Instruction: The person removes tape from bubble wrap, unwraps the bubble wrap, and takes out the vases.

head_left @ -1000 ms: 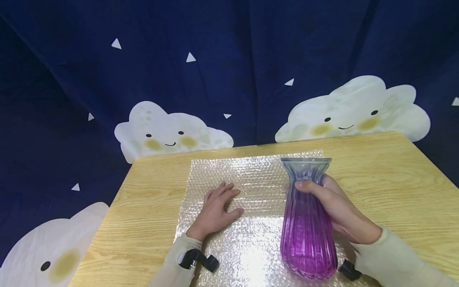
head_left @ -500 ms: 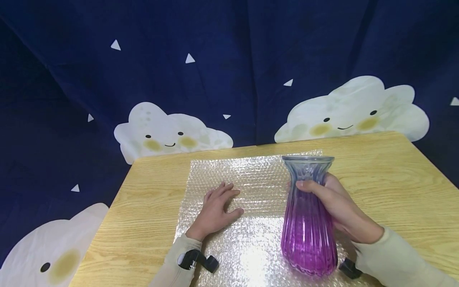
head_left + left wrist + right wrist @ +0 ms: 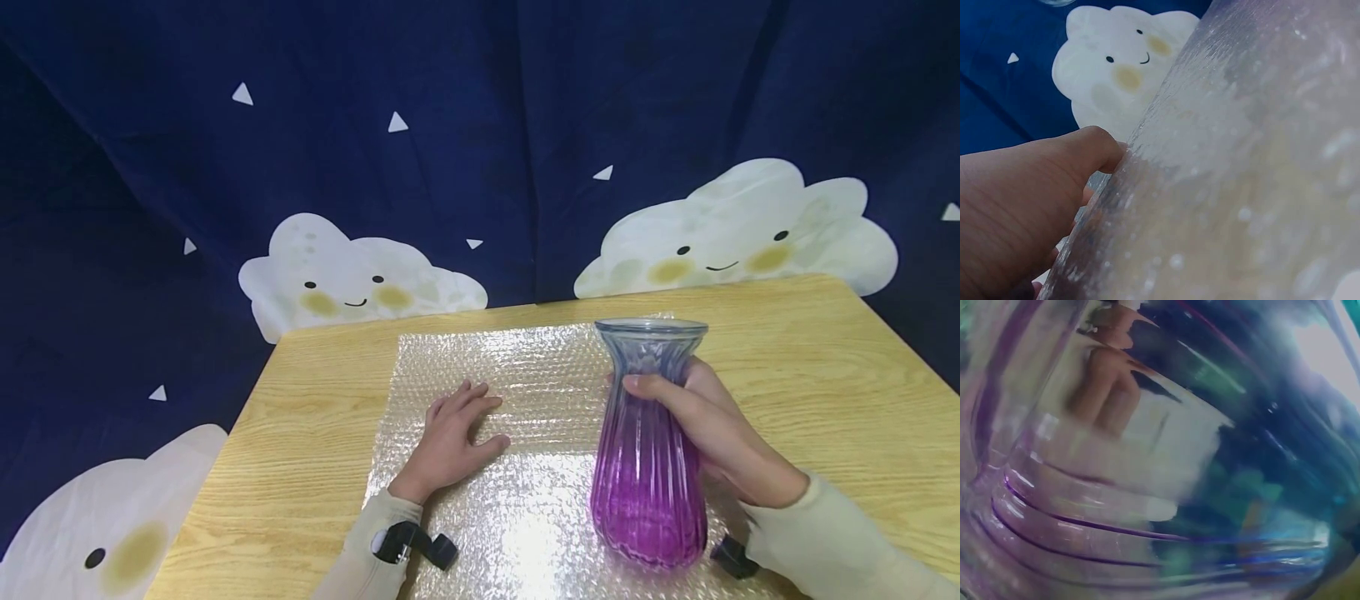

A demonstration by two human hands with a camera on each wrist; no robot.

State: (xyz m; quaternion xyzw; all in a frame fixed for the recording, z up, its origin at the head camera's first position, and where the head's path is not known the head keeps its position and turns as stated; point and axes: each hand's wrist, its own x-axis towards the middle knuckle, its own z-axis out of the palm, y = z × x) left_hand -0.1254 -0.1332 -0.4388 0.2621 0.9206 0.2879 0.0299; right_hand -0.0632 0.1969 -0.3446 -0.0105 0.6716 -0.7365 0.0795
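Note:
A ribbed glass vase (image 3: 648, 467), clear blue-grey at the flared rim and purple toward the base, is in my right hand (image 3: 723, 429). That hand grips the vase's neck, thumb across the near side and the other fingers mostly hidden behind. Whether the base touches the sheet below, I cannot tell. In the right wrist view, the glass of the vase (image 3: 1116, 462) fills the picture. My left hand (image 3: 453, 437) lies with spread fingers on the left part of a sheet of bubble wrap (image 3: 517, 508). The left wrist view has the bubble wrap (image 3: 1241, 162) close up beside the left hand (image 3: 1029, 194).
Beneath the bubble wrap is a wooden table (image 3: 300, 450), its wood showing on both sides of the sheet. A dark blue curtain (image 3: 450, 167) with printed white clouds hangs behind the table's far edge.
My right hand has shifted slightly to the right. The vase's base has risen a little, and its rim has moved up and right, showing more of the mouth. My left hand has stayed put.

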